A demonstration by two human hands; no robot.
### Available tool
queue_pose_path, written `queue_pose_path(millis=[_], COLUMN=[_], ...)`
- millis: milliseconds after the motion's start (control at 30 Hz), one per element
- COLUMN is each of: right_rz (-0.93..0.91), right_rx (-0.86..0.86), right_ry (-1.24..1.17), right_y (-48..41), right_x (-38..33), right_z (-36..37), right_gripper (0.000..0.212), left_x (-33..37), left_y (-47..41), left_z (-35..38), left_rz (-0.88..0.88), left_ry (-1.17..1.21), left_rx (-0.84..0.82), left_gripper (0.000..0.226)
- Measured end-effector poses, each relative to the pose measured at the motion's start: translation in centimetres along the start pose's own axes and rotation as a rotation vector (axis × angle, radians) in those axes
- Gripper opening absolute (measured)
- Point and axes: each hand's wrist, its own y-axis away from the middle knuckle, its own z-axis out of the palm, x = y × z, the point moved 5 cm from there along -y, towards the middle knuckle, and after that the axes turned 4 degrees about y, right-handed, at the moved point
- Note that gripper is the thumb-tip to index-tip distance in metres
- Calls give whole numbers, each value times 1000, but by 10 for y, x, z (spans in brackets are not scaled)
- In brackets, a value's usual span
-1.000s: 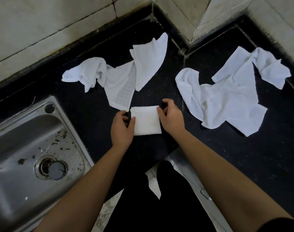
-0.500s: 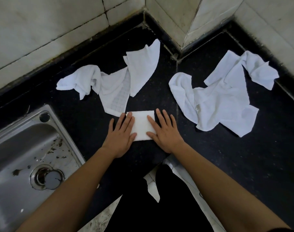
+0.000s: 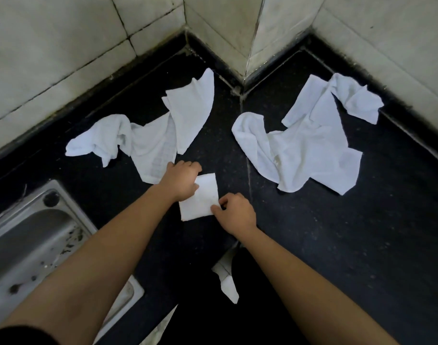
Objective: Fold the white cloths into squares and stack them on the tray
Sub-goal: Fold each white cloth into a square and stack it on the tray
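Two crumpled cloth piles (image 3: 148,140) (image 3: 307,150) lie beyond the folded cloth (image 3: 203,200), pinched by left hand (image 3: 181,180) and right hand (image 3: 234,212).

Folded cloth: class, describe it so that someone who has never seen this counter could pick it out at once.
Start at the sink on the left of the black counter. Right of it, the left hand and right hand hold the folded cloth. It alone is a small flat rectangle; the loose cloths behind it lie crumpled.
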Motion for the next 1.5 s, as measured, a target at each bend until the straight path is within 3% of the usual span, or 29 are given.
queue_pose_path(millis=[200, 400, 600, 733, 967, 1233, 1333, 1500], right_rz=[108, 153, 6, 9, 120, 17, -22, -20], right_rx=[-85, -148, -168, -142, -11, 113, 214, 403], right_ry=[-392, -901, -1096, -1133, -1196, -1325, -1346, -1430], right_y=[-7, 3, 30, 54, 123, 222, 278, 394], right_x=[12, 2, -17, 1, 79, 148, 196, 313], right_z=[-13, -47, -95, -105, -108, -152, -162, -156], right_gripper=[12, 38, 25, 25, 28, 45, 60, 52], left_x=[-10, -11, 12, 42, 119, 239, 303, 438], left_y=[21, 62, 84, 84, 91, 133, 163, 228], left_z=[7, -16, -50, -47, -20, -45, -31, 36], left_rz=[-92, -276, -151, -59, 109, 289, 339, 410], left_ry=[348, 1028, 1302, 1468, 1365, 1292, 1261, 1145], left_rx=[-39, 84, 99, -21, -213, -201, -224, -372], left_gripper=[13, 9, 18, 27, 38, 36, 34, 30])
